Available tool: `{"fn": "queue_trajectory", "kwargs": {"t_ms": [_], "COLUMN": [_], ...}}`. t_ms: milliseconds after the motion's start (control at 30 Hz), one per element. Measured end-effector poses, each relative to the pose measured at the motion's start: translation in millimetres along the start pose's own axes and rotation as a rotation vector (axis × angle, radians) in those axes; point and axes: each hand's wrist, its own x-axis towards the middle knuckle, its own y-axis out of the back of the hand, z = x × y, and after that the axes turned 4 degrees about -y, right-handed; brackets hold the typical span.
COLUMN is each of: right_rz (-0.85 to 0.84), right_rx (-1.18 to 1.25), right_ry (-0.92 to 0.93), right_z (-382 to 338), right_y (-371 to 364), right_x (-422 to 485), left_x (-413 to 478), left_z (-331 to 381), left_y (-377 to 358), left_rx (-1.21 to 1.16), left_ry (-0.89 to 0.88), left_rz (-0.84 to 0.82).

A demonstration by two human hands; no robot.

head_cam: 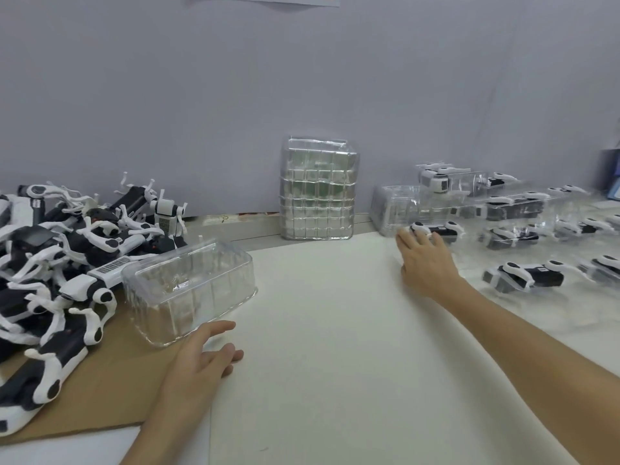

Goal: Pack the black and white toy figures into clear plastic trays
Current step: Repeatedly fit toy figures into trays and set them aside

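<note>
A heap of loose black and white toy figures (pixel 57 263) lies at the left on brown cardboard. A stack of clear plastic trays (pixel 189 285) lies tilted beside the heap. My left hand (pixel 201 360) hovers just in front of this stack with fingers apart, holding nothing. My right hand (pixel 426 260) reaches far right, palm down, its fingertips on a packed figure in a clear tray (pixel 436 231). Several more packed trays (pixel 523 273) stand in rows and piles to the right of it.
A tall stack of clear trays (pixel 318 189) stands upright against the grey wall at the back middle. Another clear tray stack (pixel 394 209) lies at the back right. A white sheet (pixel 318 347) covers the table; the cardboard (pixel 110 387) lies at the left.
</note>
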Motion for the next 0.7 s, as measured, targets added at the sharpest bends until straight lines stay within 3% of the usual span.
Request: {"fn": "queue_trajectory", "kwargs": {"t_ms": [200, 400, 700], "right_rz": [-0.135, -0.257, -0.488], "right_rx": [-0.185, -0.222, -0.077], "right_ry": [-0.162, -0.264, -0.39], "right_z": [41.1, 46.4, 61.5], "right_y": [-9.2, 0.2, 15.3], "right_x": [-7.9, -3.6, 9.6], "left_x": [1.3, 2.5, 2.5], "left_z": [-2.6, -5.7, -4.0], "left_y": [-0.2, -1.4, -0.9], "left_rx": [-0.007, 0.003, -0.04], "left_ry": [-0.007, -0.017, -0.031], "left_rz": [0.001, 0.012, 0.011]}}
